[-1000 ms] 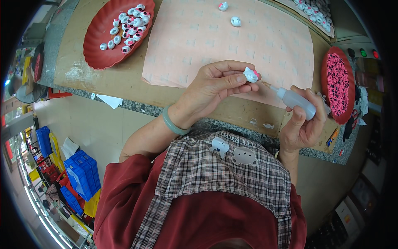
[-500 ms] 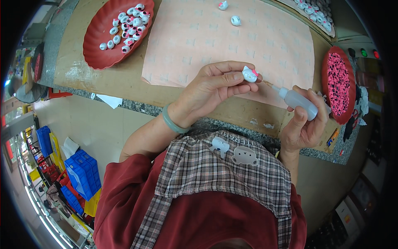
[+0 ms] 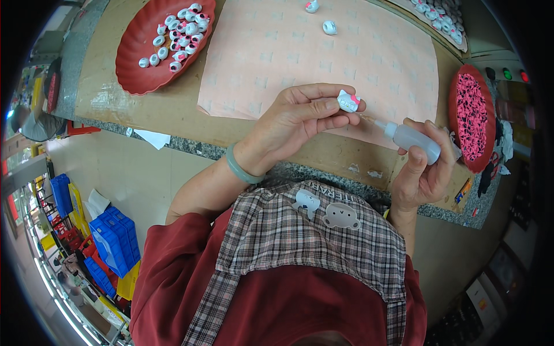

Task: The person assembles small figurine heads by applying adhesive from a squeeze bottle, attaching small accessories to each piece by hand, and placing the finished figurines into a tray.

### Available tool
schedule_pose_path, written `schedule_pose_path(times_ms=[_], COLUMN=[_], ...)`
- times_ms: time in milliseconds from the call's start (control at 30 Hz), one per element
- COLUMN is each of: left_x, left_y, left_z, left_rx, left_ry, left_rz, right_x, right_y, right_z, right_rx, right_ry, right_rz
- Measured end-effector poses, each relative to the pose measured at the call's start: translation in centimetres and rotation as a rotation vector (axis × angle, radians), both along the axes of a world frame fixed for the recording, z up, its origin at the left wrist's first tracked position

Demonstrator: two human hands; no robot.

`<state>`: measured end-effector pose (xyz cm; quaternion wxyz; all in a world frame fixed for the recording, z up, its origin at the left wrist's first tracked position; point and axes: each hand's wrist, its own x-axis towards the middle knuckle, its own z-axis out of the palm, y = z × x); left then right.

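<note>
Between the thumb and fingers of my left hand is a small white cat-head figurine with a pink bow, held over the near part of the pink sheet. My right hand grips a translucent squeeze bottle tilted so its thin nozzle points at the figurine's right side. The nozzle tip is close to my left fingertips; whether it touches the figurine I cannot tell. Farther off on the sheet lie two more white pieces, a cat head and a rounded piece with an opening.
A red scalloped dish at the far left holds several white cat heads. On the right, a red oval tray is full of small pink and black pieces. The pink patterned sheet covers the table's middle. More white pieces fill a tray at the back right.
The squeeze bottle has shifted slightly left, its nozzle nearer the figurine. The figurine has turned a little in my left fingers, showing more of its face.
</note>
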<state>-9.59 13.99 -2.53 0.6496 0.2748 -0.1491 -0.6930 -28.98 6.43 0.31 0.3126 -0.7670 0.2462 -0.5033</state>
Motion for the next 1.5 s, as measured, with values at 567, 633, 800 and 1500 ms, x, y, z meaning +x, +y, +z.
schedule_pose_path(times_ms=[567, 633, 800, 1500], left_x=[0.4, 0.5, 0.9, 3.5], left_y=[-0.2, -0.2, 0.1, 0.4], left_z=[0.2, 0.1, -0.2, -0.1], left_rx=[-0.014, 0.004, 0.028, 0.065], left_ry=[0.056, 0.049, 0.059, 0.070], left_rz=[-0.023, -0.003, 0.028, 0.063], right_x=[0.5, 0.5, 1.6, 13.9], right_y=[-0.5, -0.7, -3.1, -23.9], right_z=[-0.1, -0.3, -0.3, -1.9], right_rx=[0.182, 0.337, 0.755, 0.423], right_ry=[-0.146, -0.242, -0.373, 0.508], right_rz=[0.029, 0.049, 0.154, -0.270])
